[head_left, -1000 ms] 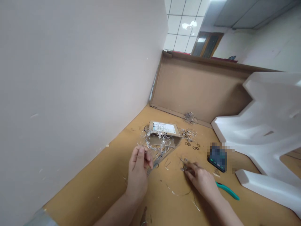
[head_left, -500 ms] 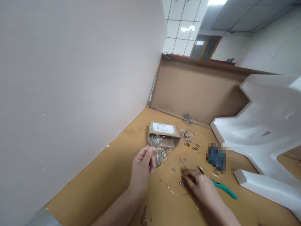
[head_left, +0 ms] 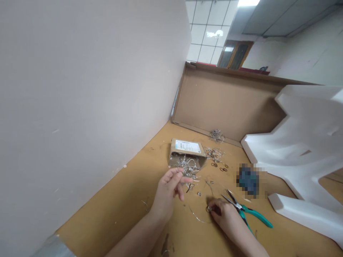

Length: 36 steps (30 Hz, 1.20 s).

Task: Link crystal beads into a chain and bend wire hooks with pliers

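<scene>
My left hand (head_left: 168, 191) hovers over the brown table with fingers loosely curled, just in front of a tangle of thin wire and clear beads (head_left: 187, 167) that spills from a small cardboard box (head_left: 187, 148). It holds nothing that I can make out. My right hand (head_left: 227, 217) rests lower on the table, its fingertips pinched on a small metal ring (head_left: 208, 208) attached to a curved thin wire (head_left: 197, 217). Green-handled pliers (head_left: 245, 210) lie right beside that hand.
A white wall stands on the left and a cardboard panel (head_left: 227, 103) at the back. White foam blocks (head_left: 302, 142) fill the right side. Loose rings and wire bits (head_left: 217, 157) lie behind the box, with a dark blurred object (head_left: 248, 180) near the pliers.
The wire-and-bead piece that my left hand held up has gone down by the box. My right hand has drawn back toward me and pinched the small ring; the pliers now show fully.
</scene>
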Each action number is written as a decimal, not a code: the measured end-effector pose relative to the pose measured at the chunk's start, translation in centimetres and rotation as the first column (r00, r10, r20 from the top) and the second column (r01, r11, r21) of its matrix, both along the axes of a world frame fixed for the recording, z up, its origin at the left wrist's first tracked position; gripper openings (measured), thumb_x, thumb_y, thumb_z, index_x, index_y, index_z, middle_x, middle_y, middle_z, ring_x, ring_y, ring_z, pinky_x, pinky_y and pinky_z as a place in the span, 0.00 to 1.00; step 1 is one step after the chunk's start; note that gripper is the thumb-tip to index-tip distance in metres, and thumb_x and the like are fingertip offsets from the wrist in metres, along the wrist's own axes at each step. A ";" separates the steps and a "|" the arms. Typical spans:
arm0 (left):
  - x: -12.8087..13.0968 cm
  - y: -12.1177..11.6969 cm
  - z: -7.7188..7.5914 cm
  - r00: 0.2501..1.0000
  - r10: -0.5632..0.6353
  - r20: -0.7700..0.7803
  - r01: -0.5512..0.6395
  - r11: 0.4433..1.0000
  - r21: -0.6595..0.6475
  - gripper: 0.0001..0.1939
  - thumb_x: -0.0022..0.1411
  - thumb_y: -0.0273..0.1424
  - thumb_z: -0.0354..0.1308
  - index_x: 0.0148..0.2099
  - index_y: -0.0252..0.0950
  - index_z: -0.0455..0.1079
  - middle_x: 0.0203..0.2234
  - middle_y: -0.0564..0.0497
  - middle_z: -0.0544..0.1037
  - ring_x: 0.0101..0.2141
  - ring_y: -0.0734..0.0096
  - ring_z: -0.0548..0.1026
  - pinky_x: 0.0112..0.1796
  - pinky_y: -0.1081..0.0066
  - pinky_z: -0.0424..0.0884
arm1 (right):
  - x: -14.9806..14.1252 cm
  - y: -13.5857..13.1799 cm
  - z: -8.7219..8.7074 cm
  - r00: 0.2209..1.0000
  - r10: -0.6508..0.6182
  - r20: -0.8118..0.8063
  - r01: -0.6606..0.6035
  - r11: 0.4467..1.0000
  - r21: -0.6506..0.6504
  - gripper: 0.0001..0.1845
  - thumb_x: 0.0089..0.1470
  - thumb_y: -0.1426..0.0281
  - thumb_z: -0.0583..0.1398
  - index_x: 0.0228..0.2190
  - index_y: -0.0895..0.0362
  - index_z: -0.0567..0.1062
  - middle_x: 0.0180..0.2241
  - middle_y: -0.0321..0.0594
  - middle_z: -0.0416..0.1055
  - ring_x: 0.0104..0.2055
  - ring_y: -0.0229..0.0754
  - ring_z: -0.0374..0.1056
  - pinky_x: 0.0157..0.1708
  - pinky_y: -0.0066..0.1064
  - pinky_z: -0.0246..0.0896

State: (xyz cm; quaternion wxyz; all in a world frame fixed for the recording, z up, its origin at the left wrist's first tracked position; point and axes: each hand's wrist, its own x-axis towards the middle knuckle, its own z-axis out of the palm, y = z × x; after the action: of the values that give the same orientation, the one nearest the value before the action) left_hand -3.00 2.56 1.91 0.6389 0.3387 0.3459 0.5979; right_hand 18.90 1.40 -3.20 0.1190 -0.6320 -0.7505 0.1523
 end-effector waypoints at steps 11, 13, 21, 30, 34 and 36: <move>0.3 -0.2 0.1 0.998 -0.055 0.013 0.055 0.998 0.010 0.13 0.55 0.37 0.55 0.38 0.36 0.57 0.31 0.46 0.78 0.13 0.83 0.64 0.18 0.79 0.59 | 0.1 -1.2 1.0 1.000 -0.029 -0.011 0.029 0.999 -0.023 0.12 0.45 0.73 0.51 0.27 0.54 0.74 0.28 0.38 0.75 0.30 0.42 0.70 0.31 0.29 0.60; 0.3 -0.2 0.2 0.999 -0.038 0.023 0.038 0.999 0.005 0.13 0.56 0.36 0.55 0.38 0.35 0.57 0.30 0.46 0.78 0.14 0.83 0.64 0.19 0.78 0.60 | 0.2 -2.0 1.5 1.000 -0.028 0.006 0.028 0.999 -0.039 0.11 0.44 0.72 0.52 0.28 0.53 0.73 0.29 0.37 0.75 0.31 0.42 0.70 0.30 0.29 0.59; 0.4 -0.2 0.3 0.999 -0.024 0.028 0.024 1.000 -0.002 0.12 0.56 0.35 0.55 0.38 0.35 0.57 0.31 0.46 0.78 0.15 0.83 0.65 0.21 0.78 0.61 | -0.6 -3.9 1.3 0.981 -0.048 0.185 0.062 0.995 -0.073 0.07 0.43 0.74 0.53 0.26 0.54 0.70 0.29 0.40 0.72 0.29 0.42 0.68 0.28 0.28 0.59; 2.2 -1.2 -0.6 0.978 -0.178 -0.110 0.185 0.981 0.058 0.18 0.52 0.32 0.58 0.40 0.37 0.52 0.36 0.43 0.76 0.27 0.68 0.75 0.25 0.73 0.65 | -0.3 -3.6 1.4 0.999 -0.017 0.044 0.017 1.000 0.004 0.09 0.44 0.77 0.51 0.21 0.56 0.69 0.26 0.41 0.70 0.27 0.41 0.66 0.28 0.29 0.58; 3.7 -2.1 -1.9 0.955 -0.236 -0.178 0.263 0.954 0.146 0.21 0.49 0.22 0.58 0.42 0.38 0.51 0.37 0.44 0.74 0.38 0.66 0.74 0.38 0.67 0.66 | -1.0 -3.8 2.9 0.894 -0.065 -0.443 0.024 0.995 -0.096 0.06 0.45 0.68 0.56 0.21 0.55 0.68 0.19 0.34 0.64 0.22 0.38 0.61 0.23 0.27 0.56; 4.2 -2.5 -2.5 0.938 -0.270 -0.217 0.308 0.936 0.169 0.22 0.48 0.19 0.57 0.42 0.38 0.52 0.35 0.45 0.73 0.37 0.67 0.73 0.40 0.65 0.66 | -1.7 -4.0 3.2 0.731 -0.159 -0.663 0.016 0.976 -0.217 0.10 0.44 0.62 0.58 0.22 0.56 0.68 0.18 0.31 0.62 0.19 0.35 0.59 0.20 0.26 0.55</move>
State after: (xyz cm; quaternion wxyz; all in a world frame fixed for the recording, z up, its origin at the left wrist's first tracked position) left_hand 1.23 0.06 -0.60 0.6466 0.5042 0.2898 0.4937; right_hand 17.15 -2.56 0.05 0.3278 -0.5765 -0.6061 0.4392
